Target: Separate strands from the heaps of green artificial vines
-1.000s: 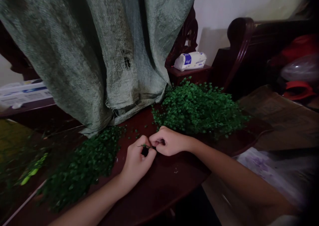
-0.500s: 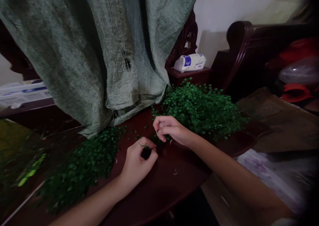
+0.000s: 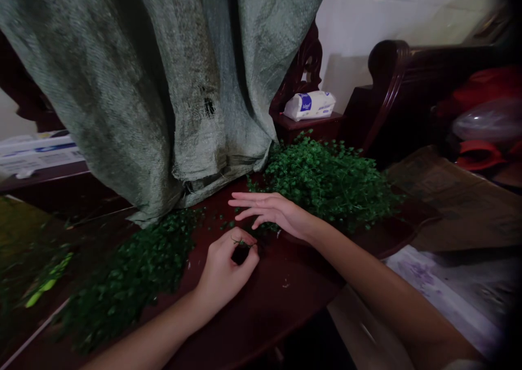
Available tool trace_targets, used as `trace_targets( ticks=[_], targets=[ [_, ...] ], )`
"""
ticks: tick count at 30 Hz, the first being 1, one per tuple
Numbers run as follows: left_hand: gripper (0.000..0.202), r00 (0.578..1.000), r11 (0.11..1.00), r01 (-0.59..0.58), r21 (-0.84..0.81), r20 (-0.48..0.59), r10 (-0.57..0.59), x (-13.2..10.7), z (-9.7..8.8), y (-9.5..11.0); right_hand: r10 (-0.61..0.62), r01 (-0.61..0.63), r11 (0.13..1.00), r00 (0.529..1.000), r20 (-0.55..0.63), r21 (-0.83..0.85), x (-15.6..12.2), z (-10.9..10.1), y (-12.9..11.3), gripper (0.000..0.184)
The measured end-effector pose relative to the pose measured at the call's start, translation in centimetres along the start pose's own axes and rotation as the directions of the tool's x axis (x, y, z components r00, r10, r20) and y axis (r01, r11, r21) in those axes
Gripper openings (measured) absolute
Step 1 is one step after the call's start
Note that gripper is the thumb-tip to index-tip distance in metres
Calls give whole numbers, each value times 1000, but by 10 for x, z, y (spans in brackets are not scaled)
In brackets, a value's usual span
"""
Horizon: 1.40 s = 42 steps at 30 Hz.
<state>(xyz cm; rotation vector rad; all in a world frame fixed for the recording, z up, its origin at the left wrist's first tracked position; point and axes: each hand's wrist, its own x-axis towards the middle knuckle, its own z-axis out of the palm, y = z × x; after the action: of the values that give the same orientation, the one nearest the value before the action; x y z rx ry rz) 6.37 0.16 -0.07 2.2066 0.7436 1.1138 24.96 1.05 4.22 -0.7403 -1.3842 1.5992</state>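
My left hand [image 3: 228, 258] pinches a thin green sprig [image 3: 241, 242] between thumb and fingertips, low over the dark red wooden table [image 3: 281, 299]. Just above and to its right, my right hand [image 3: 271, 211] has its fingers stretched out and apart, with nothing held in them. Beyond the right hand lies a bushy heap of leafy green stems [image 3: 326, 179]. Left of my left hand spreads a second pile, of darker green leaves [image 3: 134, 275]. Small loose leaf bits [image 3: 222, 217] dot the table between the two piles.
A grey-green woven sack [image 3: 196, 114] drapes onto the table's back. Behind the right heap sits a tissue pack [image 3: 310, 106]. Flattened cardboard [image 3: 444, 196] and a red plastic item [image 3: 479, 153] lie to the right. A bright green object [image 3: 49, 283] is at the left.
My right hand has opened from curled fingers and reached slightly left, its fingers now straight. My left hand stays nearly in place, still pinching the sprig.
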Motion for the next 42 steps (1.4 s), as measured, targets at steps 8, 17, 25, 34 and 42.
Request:
trace_targets(
  ticks=[8, 17, 25, 34, 42],
  targets=[
    [10, 1000, 1000, 5, 20, 21, -5, -2, 0, 1, 5, -3, 999, 999, -47, 52, 1, 1, -1, 37],
    [11, 993, 998, -51, 39, 105, 47, -2, -2, 2, -384, 275, 901, 866, -321, -334, 0, 3, 0, 18],
    [15, 967, 978, -178, 109, 202, 154, -5, -3, 4, -324, 221, 320, 939, 112, -921, -3, 2, 7, 36],
    [17, 975, 986, -146, 79, 179, 130, -4, -4, 7, -267, 264, 300, 946, 185, -917, -3, -2, 7, 14],
    [17, 978, 987, 158, -20, -136, -159, 1, -6, -5, -267, 268, 408, 949, 167, -873, -1, -8, 9, 13]
  ],
)
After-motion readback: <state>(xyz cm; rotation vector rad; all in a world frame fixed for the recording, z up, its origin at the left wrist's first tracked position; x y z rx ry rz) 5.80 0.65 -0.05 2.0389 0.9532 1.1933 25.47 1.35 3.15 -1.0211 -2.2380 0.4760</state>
